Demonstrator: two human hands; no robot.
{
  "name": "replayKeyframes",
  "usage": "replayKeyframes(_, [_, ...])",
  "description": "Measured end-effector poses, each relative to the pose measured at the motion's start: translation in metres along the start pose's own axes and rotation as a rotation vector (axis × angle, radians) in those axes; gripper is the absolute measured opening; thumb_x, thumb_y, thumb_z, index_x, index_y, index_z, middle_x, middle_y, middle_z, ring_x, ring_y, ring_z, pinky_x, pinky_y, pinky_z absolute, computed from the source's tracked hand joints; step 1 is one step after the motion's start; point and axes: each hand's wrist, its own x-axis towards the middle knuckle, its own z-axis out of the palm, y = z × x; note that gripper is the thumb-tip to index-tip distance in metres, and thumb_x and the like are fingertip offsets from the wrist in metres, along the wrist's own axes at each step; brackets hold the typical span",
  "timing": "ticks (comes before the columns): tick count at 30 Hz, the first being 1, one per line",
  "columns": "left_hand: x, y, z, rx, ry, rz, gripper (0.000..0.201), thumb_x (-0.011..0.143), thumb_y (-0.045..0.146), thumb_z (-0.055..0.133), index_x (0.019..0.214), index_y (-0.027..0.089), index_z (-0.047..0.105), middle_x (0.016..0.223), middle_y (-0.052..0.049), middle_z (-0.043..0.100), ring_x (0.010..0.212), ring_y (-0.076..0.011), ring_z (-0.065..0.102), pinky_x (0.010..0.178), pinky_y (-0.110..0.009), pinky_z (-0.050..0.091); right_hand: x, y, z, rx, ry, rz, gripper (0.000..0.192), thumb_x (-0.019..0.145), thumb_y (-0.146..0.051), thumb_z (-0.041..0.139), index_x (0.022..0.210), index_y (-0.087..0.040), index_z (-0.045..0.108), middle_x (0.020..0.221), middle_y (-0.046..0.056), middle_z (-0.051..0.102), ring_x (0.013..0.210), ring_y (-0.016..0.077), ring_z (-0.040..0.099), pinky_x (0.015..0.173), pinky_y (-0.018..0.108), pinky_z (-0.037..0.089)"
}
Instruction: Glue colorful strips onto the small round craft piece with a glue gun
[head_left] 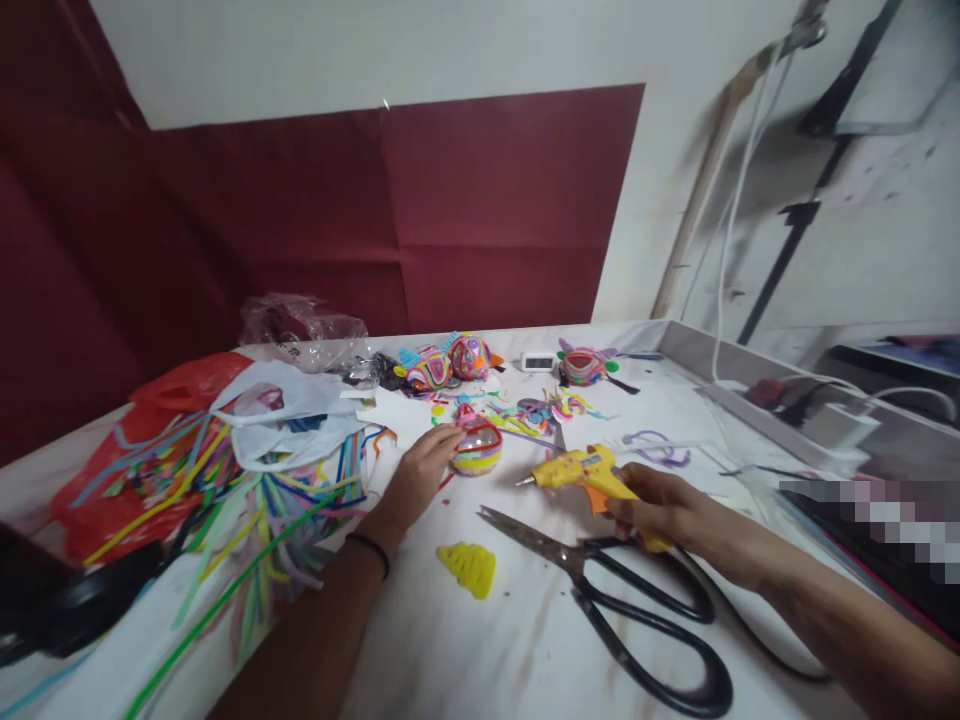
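Scissors [615, 590] lay nearest on desk [465, 650], blades pointing up-left | right hand [652, 510] grip clamped on glue gun [581, 470], long axis level, nozzle aimed left | striped ball [478, 450] sat just left of nozzle, apart | left hand [424, 465] nearer, fingers loosely spread, touching ball's left side

Scissors [600, 580] on table [465, 660], right of foam piece [468, 568], before glue gun [577, 470].
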Motion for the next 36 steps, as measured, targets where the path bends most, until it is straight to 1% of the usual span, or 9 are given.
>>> replayKeyframes(4, [0.0,0.0,0.0,0.007,0.0,0.009,0.034,0.095,0.014,0.039,0.123,0.017,0.058,0.119,-0.012,0.063,0.115,-0.0191,0.059,0.1,-0.04,0.052,-0.007,-0.022,0.015,0.088,-0.017,-0.032,0.043,0.069,-0.051,0.069,0.09,-0.019,0.051,0.071,0.003,0.065,0.056,0.0148,0.059,0.049,0.024,0.042])
replayKeyframes(7, [0.0,0.0,0.0,0.001,-0.001,-0.003,0.033,0.095,0.015,0.039,0.123,0.017,0.059,0.119,-0.012,0.063,0.114,-0.0193,0.059,0.1,-0.04,0.052,-0.002,-0.03,0.03,0.069,0.037,-0.107,0.046,0.065,-0.047,0.071,0.095,-0.02,0.049,0.074,0.002,0.065,0.053,0.0131,0.056,0.045,0.023,0.042])
replayKeyframes(12, [-0.002,-0.001,0.001,0.01,0.004,0.035,0.036,0.094,0.01,0.038,0.124,0.017,0.057,0.12,-0.012,0.063,0.117,-0.0192,0.058,0.101,-0.04,0.051,0.015,-0.02,0.047,0.036,0.051,-0.261,0.033,0.074,-0.035,0.062,0.101,-0.022,0.047,0.094,0.005,0.068,0.061,0.0139,0.059,0.052,0.025,0.048])
replayKeyframes(15, [-0.002,-0.001,0.002,0.012,0.017,0.036,0.039,0.092,0.007,0.038,0.125,0.018,0.056,0.121,-0.011,0.062,0.117,-0.0188,0.057,0.101,-0.04,0.051,0.021,-0.018,0.053,-0.134,0.071,-0.345,0.023,0.078,-0.031,0.055,0.099,-0.021,0.053,0.088,0.004,0.067,0.063,0.0152,0.059,0.055,0.025,0.047])
replayKeyframes(19, [-0.003,0.0,0.003,-0.024,0.023,0.008,0.038,0.092,0.008,0.041,0.125,0.017,0.056,0.12,-0.011,0.063,0.116,-0.0185,0.058,0.101,-0.038,0.051,0.024,-0.019,0.06,-0.329,0.139,-0.396,0.02,0.081,-0.034,0.051,0.095,-0.021,0.055,0.075,0.003,0.064,0.061,0.0161,0.058,0.053,0.025,0.044])
replayKeyframes(23, [-0.004,0.0,0.005,-0.046,0.026,-0.007,0.037,0.092,0.008,0.041,0.125,0.016,0.056,0.121,-0.012,0.062,0.116,-0.0182,0.058,0.101,-0.037,0.051,0.029,-0.015,0.065,-0.417,0.228,-0.445,0.019,0.083,-0.039,0.049,0.088,-0.021,0.054,0.071,0.004,0.062,0.058,0.0165,0.054,0.051,0.026,0.042])
replayKeyframes(28, [-0.004,0.001,0.005,-0.048,0.025,-0.018,0.035,0.093,0.009,0.041,0.124,0.015,0.056,0.12,-0.012,0.062,0.115,-0.0183,0.059,0.1,-0.037,0.051,0.033,-0.012,0.071,-0.483,0.289,-0.572,0.019,0.086,-0.037,0.047,0.074,-0.022,0.048,0.069,0.003,0.058,0.058,0.0159,0.051,0.054,0.026,0.042])
replayKeyframes(32, [-0.002,0.004,0.003,-0.068,0.026,-0.034,0.034,0.093,0.009,0.04,0.123,0.014,0.057,0.121,-0.012,0.062,0.115,-0.0183,0.059,0.099,-0.035,0.052,0.034,-0.01,0.074,-0.517,0.276,-0.606,0.019,0.091,-0.036,0.045,0.079,-0.022,0.049,0.073,0.003,0.058,0.061,0.016,0.053,0.058,0.027,0.044])
replayKeyframes(36, [-0.002,0.005,0.003,-0.072,0.03,-0.028,0.035,0.093,0.008,0.041,0.123,0.015,0.057,0.121,-0.012,0.062,0.115,-0.0177,0.059,0.1,-0.035,0.052,0.036,-0.008,0.077,-0.558,0.271,-0.643,0.016,0.093,-0.034,0.043,0.087,-0.021,0.051,0.082,0.005,0.061,0.071,0.0182,0.058,0.066,0.028,0.047])
